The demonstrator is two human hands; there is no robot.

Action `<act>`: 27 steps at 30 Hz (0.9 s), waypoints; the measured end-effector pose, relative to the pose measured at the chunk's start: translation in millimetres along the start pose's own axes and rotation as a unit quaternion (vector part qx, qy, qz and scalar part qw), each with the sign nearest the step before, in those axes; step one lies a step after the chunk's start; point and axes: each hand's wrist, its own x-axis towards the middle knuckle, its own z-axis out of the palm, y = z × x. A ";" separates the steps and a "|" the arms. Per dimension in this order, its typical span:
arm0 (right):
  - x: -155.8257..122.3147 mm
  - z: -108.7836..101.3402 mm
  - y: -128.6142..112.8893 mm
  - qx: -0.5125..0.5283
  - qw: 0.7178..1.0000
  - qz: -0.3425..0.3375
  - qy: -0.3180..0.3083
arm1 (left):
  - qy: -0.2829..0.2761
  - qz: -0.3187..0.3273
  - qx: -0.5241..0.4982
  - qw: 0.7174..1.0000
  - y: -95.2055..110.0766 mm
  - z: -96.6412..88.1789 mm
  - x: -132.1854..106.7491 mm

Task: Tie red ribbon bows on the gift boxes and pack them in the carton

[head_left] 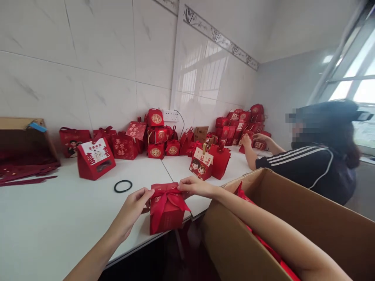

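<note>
A red gift box stands near the front edge of the white table, with a red ribbon bow across its upper front. My left hand pinches the bow's left loop at the box's upper left corner. On the opposite corner, the fingers of my right hand are closed on the right loop. The ribbon's tails hang down over the front of the box. My right forearm reaches across an open cardboard box, which has red items inside, partly hidden by the arm.
A black ring lies on the white table. Red gift boxes line the wall, with a stack at the back right. A co-worker handles boxes there. At far left is an open carton near dark red ribbons.
</note>
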 end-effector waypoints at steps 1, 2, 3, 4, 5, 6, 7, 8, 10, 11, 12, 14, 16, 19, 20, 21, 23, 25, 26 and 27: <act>-1.9 -0.9 -0.2 0.006 1.000 0.001 -0.010 | 0.000 -0.001 -0.018 1.000 -0.4 1.0 -0.9; -3.9 -1.9 -0.6 0.009 1.000 0.004 -0.023 | 0.005 0.001 -0.030 1.000 -2.4 2.1 -1.2; -5.7 -3.1 -1.0 0.010 0.999 0.008 -0.040 | 0.014 0.004 -0.040 0.999 -5.7 3.0 -1.2; -7.3 -4.2 -1.3 0.010 0.998 0.014 -0.058 | 0.022 0.008 -0.049 0.999 -10.0 3.9 -0.8; -8.6 -5.3 -1.5 0.010 0.997 0.020 -0.075 | 0.030 0.013 -0.058 0.998 -14.5 4.7 -0.2; -9.4 -6.1 -1.5 0.011 0.996 0.026 -0.087 | 0.036 0.018 -0.065 0.997 -18.9 5.3 0.4; -9.9 -6.7 -1.5 0.013 0.995 0.030 -0.095 | 0.037 0.021 -0.072 0.997 -22.5 5.7 0.9; -10.1 -7.0 -1.3 0.014 0.994 0.035 -0.100 | 0.035 0.022 -0.078 0.996 -25.1 6.0 1.3; -10.4 -6.8 -1.5 0.012 0.994 0.042 -0.101 | 0.025 0.022 -0.082 0.996 -26.7 6.3 1.1; -10.8 -6.4 -2.0 0.010 0.994 0.046 -0.101 | 0.021 0.023 -0.081 0.996 -25.9 6.3 0.4; -11.6 -6.0 -2.9 0.009 0.993 0.050 -0.102 | 0.018 0.023 -0.080 0.996 -24.5 6.3 -0.5; -14.1 -5.5 -6.3 0.000 0.992 0.063 -0.109 | 0.013 0.028 -0.079 0.996 -20.8 5.9 -2.7; -18.0 -5.8 -12.0 -0.069 0.988 0.085 -0.112 | 0.009 0.030 -0.076 0.997 -17.6 4.8 -4.2; -24.7 -5.4 -23.1 -0.299 0.945 0.123 -0.046 | -0.002 0.029 -0.052 0.998 -15.5 1.7 -3.2; -26.7 -4.0 -26.7 -0.358 0.926 0.118 -0.001 | -0.008 0.027 -0.041 0.999 -15.3 0.5 -2.1; -28.6 -1.6 -29.7 -0.395 0.912 0.096 0.048 | -0.015 0.026 -0.031 0.999 -15.4 -0.5 -0.8; -31.7 6.3 -33.5 -0.425 0.899 0.020 0.108 | -0.025 0.027 -0.013 0.999 -15.4 -2.0 1.6; -33.7 17.3 -33.6 -0.454 0.886 -0.041 0.084 | -0.021 0.039 0.005 0.999 -15.1 -2.2 2.7; -34.4 23.2 -32.4 -0.470 0.880 -0.051 0.055 | -0.015 0.050 0.014 0.999 -14.6 -1.8 2.4; -34.9 29.0 -30.6 -0.481 0.875 -0.051 0.028 | -0.006 0.062 0.023 0.998 -14.0 -1.2 1.3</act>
